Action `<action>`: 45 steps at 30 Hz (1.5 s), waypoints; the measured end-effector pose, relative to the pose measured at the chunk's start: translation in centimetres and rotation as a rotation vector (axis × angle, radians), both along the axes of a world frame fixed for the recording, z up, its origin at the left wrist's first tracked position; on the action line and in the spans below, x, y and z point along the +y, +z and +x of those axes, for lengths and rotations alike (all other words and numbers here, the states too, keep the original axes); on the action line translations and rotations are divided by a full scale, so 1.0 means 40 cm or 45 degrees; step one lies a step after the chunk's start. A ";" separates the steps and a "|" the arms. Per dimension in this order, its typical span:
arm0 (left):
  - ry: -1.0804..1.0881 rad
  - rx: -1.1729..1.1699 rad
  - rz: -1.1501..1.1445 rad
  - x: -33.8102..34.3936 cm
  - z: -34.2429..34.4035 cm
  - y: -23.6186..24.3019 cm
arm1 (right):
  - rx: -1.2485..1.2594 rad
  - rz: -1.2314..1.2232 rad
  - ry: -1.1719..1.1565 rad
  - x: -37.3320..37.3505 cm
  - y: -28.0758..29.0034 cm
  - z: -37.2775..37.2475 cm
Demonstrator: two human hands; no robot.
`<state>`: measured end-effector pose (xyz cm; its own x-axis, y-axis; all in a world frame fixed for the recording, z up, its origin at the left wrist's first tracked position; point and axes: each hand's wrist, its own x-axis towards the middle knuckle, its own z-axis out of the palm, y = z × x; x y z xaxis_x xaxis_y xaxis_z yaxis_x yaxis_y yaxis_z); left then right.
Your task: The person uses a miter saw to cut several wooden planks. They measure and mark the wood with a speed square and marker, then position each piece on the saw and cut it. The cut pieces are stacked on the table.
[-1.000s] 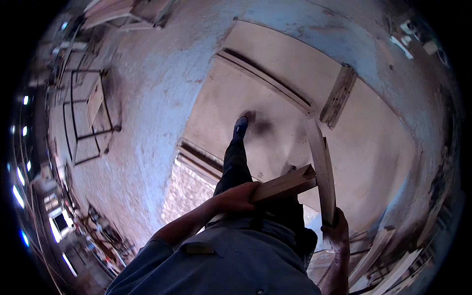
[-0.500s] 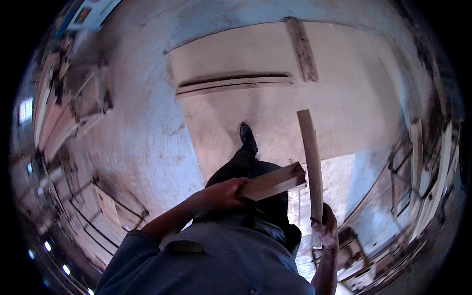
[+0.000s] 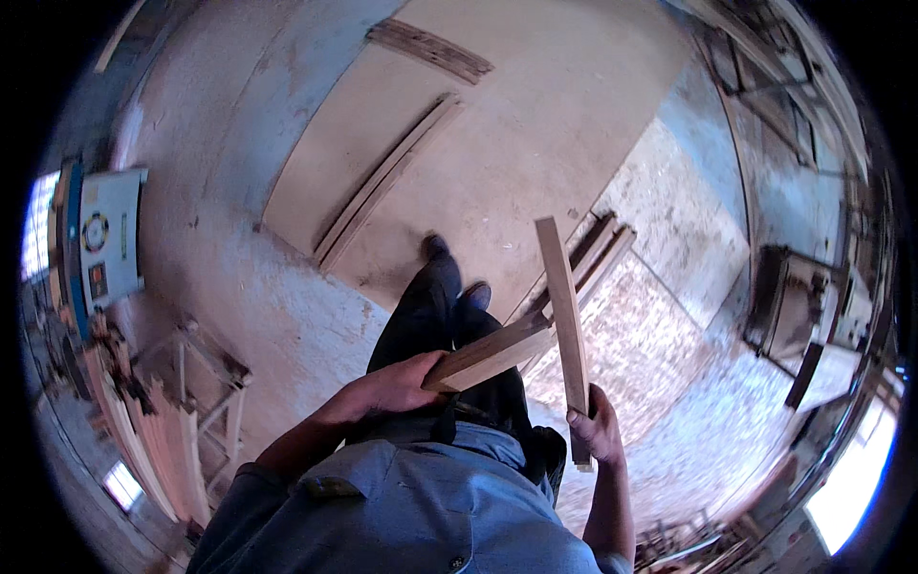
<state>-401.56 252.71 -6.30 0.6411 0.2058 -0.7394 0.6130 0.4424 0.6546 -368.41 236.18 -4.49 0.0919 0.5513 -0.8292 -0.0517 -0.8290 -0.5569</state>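
My left hand [image 3: 406,383] is closed round the near end of a short, thick wooden board [image 3: 492,356], which slants up to the right in front of my waist. In my right hand [image 3: 598,426] is a longer, narrow wooden board [image 3: 564,316], gripped near its lower end and pointing away from me. The far end of the short board meets or passes behind the long one; whether they touch I cannot tell. Both feet are below, on a large flat sheet [image 3: 535,124] on the floor.
Long wooden strips [image 3: 387,182] and a short stack of boards [image 3: 430,48] lie on the sheet. More strips [image 3: 602,258] lie right of my feet. A wooden frame with planks [image 3: 191,430] stands at left, near a white machine panel [image 3: 110,239]. Racks line the right.
My view has turned to the right, so the floor boards appear rotated and shifted left. The two held boards have come closer together. Both hands keep their hold, and a second foot shows.
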 end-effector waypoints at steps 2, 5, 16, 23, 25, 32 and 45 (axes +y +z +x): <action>-0.090 -0.052 -0.016 -0.019 -0.022 0.010 | -0.179 -0.006 -0.102 -0.149 -0.057 -0.037; -0.090 -0.106 -0.170 -0.059 -0.081 0.009 | -0.377 -0.288 -0.204 -0.359 -0.158 -0.099; 0.207 0.192 -0.366 -0.048 -0.524 -0.055 | -0.042 -1.139 -1.216 -0.947 -0.247 -0.703; 0.607 0.158 -0.364 -0.040 -0.753 -0.166 | -0.048 -0.885 -0.875 -0.799 -0.248 -0.885; 0.711 0.151 -0.307 -0.035 -0.709 -0.136 | -0.199 -0.858 -0.760 -0.769 -0.281 -0.913; 0.800 -0.089 -0.402 -0.099 -0.576 -0.219 | -0.214 -0.650 -0.466 -0.710 -0.427 -0.935; 0.709 -0.037 -0.549 -0.261 -0.316 -0.475 | -0.171 -0.812 -0.257 -0.897 -0.574 -0.968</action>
